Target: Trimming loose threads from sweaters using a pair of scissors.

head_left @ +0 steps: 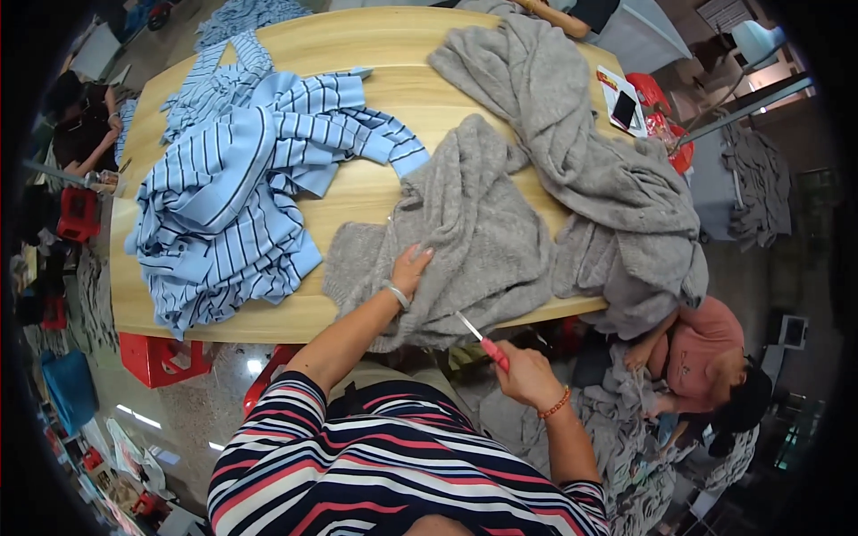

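Observation:
A grey knit garment point(487, 241) lies rumpled at the table's front edge, its lower part hanging toward me. My left hand point(411, 272) rests on its left part, fingers curled on the knit and closed on a bit of it. Just right of my body, my right hand point(529, 379) is wrapped round the pinkish-red handle of a slim tool point(495, 354). Its narrow metal blade points up and left, the tip at the garment's lower edge. Whether the tip touches the knit I cannot tell.
Blue striped garments point(237, 196) are heaped on the left of the wooden table point(380, 40). More grey knitwear point(572, 134) runs along the right side and over the edge. A phone point(623, 110) lies at the far right. One person point(706, 348) sits at the lower right among grey garments.

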The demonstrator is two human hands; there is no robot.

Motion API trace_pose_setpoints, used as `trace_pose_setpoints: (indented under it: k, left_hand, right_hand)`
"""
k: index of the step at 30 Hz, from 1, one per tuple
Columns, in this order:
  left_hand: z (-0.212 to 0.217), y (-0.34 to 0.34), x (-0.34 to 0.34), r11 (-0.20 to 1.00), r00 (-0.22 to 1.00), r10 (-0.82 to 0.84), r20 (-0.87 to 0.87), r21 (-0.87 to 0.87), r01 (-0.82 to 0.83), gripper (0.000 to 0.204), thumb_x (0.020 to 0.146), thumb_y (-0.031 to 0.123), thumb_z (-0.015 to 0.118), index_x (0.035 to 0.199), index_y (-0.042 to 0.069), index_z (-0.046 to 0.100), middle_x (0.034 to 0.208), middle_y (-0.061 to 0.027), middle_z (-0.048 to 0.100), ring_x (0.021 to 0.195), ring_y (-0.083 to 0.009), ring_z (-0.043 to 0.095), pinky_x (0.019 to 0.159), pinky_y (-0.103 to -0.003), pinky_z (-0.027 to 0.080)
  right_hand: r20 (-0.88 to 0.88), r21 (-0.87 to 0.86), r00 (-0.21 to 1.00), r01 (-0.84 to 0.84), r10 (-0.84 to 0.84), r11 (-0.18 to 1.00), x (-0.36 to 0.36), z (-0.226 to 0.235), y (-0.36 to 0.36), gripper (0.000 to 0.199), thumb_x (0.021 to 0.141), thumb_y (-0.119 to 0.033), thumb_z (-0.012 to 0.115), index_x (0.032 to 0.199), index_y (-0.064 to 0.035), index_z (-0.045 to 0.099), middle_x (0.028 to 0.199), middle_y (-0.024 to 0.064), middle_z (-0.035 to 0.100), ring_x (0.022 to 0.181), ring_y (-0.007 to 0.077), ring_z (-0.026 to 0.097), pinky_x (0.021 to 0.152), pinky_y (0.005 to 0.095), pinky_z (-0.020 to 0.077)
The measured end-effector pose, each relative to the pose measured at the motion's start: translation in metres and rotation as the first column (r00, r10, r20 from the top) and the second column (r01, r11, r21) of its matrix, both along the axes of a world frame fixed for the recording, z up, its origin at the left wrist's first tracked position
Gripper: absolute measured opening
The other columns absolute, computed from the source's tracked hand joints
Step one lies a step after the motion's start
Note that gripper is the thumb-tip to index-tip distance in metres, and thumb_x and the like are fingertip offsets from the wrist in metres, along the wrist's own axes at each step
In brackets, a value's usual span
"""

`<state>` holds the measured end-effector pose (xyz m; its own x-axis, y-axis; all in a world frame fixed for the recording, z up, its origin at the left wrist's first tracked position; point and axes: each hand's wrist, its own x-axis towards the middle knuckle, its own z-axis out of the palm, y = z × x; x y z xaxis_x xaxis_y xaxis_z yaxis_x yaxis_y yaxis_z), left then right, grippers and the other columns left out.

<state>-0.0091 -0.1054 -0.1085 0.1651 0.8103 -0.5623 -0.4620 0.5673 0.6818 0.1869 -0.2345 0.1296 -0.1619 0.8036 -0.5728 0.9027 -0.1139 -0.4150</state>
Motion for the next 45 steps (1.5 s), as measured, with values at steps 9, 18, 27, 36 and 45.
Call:
trace_pose_setpoints:
  k: [9,18,27,36,45]
  left_hand:
    - [0.063,0.002,-0.027,0.945,0.888,-0.200,0.415,-0.157,0.286,0.039,0.095,0.033,0.053,0.123,0.006,0.056,0.109,-0.0079,0.064,0.099,-0.0192,0.061,0.090,-0.035,0.048]
    - [0.082,0.029,-0.047,0.893,0.984,-0.178,-0.033,0.414,0.175,0.026,0.088,0.014,0.060,0.114,0.012,0.064,0.101,-0.0045,0.065,0.101,-0.0182,0.057,0.089,-0.031,0.044]
    - [0.038,0.001,-0.064,0.191,0.386,0.378,-0.842,0.479,0.857,0.038,0.082,0.014,0.061,0.119,0.022,0.060,0.089,-0.0119,0.053,0.092,-0.0307,0.051,0.076,-0.045,0.040]
    - [0.027,0.001,-0.064,0.442,0.582,-0.230,-0.780,0.449,0.777,0.062,0.087,0.012,0.055,0.143,0.007,0.029,0.140,-0.0203,0.040,0.127,-0.0354,0.041,0.106,-0.038,0.033]
    - [0.066,0.014,-0.052,0.691,0.626,0.240,-0.742,0.584,0.426,0.063,0.082,0.007,0.057,0.139,-0.003,0.033,0.135,-0.0227,0.044,0.129,-0.0329,0.038,0.107,-0.039,0.030]
  right_hand:
    - [0.025,0.178,0.980,0.192,-0.199,0.965,-0.027,0.005,0.002,0.030,0.082,-0.015,0.059,0.111,-0.0110,0.056,0.079,0.0223,0.064,0.077,0.0427,0.061,0.068,0.0500,0.0489]
    - [-0.046,0.188,0.973,0.230,-0.225,0.955,-0.048,0.014,-0.012,0.031,0.083,-0.013,0.061,0.113,-0.0075,0.054,0.084,0.0217,0.062,0.081,0.0427,0.060,0.069,0.0474,0.0474]
    - [0.006,0.118,0.994,0.108,-0.109,0.987,-0.059,0.011,-0.006,0.030,0.082,-0.017,0.059,0.112,-0.0126,0.056,0.080,0.0212,0.064,0.077,0.0412,0.062,0.069,0.0501,0.0488]
    - [0.045,0.020,0.995,0.086,-0.087,0.996,-0.029,-0.019,0.018,0.021,0.081,-0.018,0.055,0.099,-0.0090,0.058,0.079,0.0209,0.064,0.080,0.0405,0.063,0.068,0.0506,0.0480]
    - [-0.103,0.194,0.965,0.257,-0.240,0.947,-0.006,-0.033,0.015,0.031,0.082,-0.013,0.056,0.114,-0.0116,0.055,0.085,0.0184,0.064,0.082,0.0376,0.062,0.068,0.0465,0.0500]
